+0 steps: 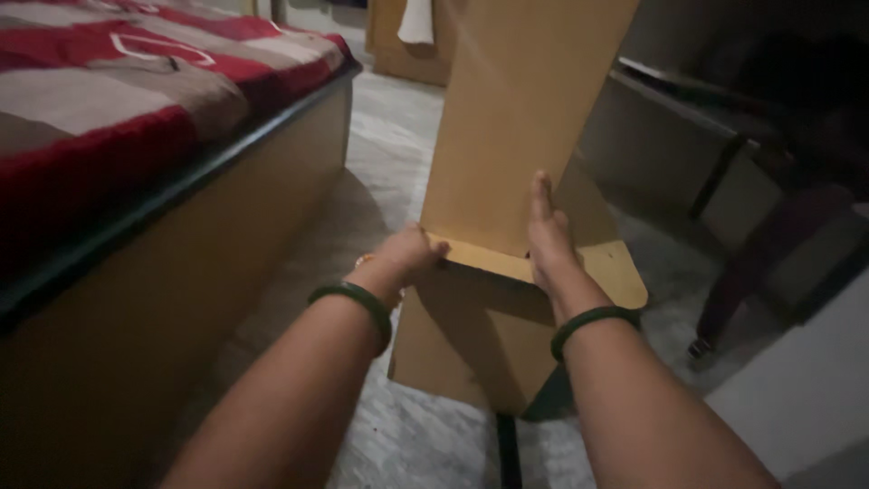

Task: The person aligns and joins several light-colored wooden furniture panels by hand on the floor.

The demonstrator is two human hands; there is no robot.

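Both hands are on a light wooden piece of flat-pack furniture (520,181) that stands on the pale marbled floor (398,426), just beside the bed (181,272). A tall upright panel rises out of the top of the frame, a short horizontal board (615,272) crosses it with a rounded corner at the right, and a lower panel drops to the floor beneath that.

The left hand (412,254) is at the left end of the horizontal board, its fingers curled over the edge and closed on it. The right hand (548,235) lies flat against the upright panel just above the board, its fingers straight, pressed together and pointing up, gripping nothing. Each wrist carries a dark green bangle (358,303).

The bed has a plain wooden side and a dark rail, with a red, white and grey striped cover (118,81) on top. To the right, in dim light, stand a dark chair (778,244) and a low cabinet (670,136). Something white hangs at the far end of the room; what it is I cannot tell.
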